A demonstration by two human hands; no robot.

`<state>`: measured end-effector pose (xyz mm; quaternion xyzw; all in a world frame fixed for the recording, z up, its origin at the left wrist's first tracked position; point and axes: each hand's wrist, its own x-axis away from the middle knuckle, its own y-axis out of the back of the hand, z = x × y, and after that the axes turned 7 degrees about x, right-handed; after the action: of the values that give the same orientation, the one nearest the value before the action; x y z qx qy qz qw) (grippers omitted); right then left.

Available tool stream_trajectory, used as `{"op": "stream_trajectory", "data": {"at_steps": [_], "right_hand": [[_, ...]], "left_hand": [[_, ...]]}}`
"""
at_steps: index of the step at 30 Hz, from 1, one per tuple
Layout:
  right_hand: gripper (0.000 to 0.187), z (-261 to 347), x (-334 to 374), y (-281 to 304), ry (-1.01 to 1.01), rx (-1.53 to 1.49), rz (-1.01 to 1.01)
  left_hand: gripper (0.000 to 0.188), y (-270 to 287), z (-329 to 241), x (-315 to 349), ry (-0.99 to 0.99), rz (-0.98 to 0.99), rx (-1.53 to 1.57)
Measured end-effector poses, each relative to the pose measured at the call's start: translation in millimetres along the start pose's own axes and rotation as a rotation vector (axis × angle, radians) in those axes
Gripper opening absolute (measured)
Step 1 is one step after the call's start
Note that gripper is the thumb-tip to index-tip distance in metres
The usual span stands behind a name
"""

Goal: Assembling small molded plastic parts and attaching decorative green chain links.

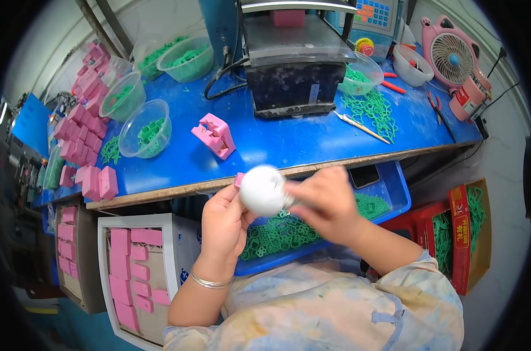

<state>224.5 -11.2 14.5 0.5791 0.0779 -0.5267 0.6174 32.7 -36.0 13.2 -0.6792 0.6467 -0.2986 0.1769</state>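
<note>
Over the table's front edge, my right hand [329, 205] grips a round white light bulb [262, 191] at its base end; its fingers are smeared by motion. My left hand [223, 221] is closed just beside the bulb, pinching a small pink piece [239, 179] that is mostly hidden behind the globe. Whether bulb and piece touch, I cannot tell. Beyond my hands, a pink block with a cut-out [214, 136] stands alone on the blue tabletop [180, 169]. Beneath my hands is a blue tray [400, 199] holding many small green shapes [280, 234].
A black machine [294, 85] stands at the back. Clear bowls [145, 131] of green pieces and stacked pink blocks [81, 131] fill the left side. On the right lie a wooden-handled tool [363, 128], pliers [440, 114] and a pink fan [452, 55]. Boxes of pink blocks [138, 275] stand lower left.
</note>
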Motion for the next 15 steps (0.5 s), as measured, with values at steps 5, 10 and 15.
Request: {"op": "stream_trajectory", "data": {"at_steps": [5,10,15], "right_hand": [[0.031,-41.7,-20.8,17.3,-0.166,0.425,-0.1],[0.017,-11.5,-28.0,15.0,0.018,0.244,-0.15],[0.018,25.4,-37.1,9.9,-0.08,-0.071,-0.005]], "left_hand": [[0.025,-15.1,-13.6,20.6,-0.044,-0.035,-0.096],[0.024,-18.1,-13.2,27.9,-0.043,-0.015,-0.093],[0.024,-15.8,-9.0,31.5,-0.109,0.021,-0.158]]}}
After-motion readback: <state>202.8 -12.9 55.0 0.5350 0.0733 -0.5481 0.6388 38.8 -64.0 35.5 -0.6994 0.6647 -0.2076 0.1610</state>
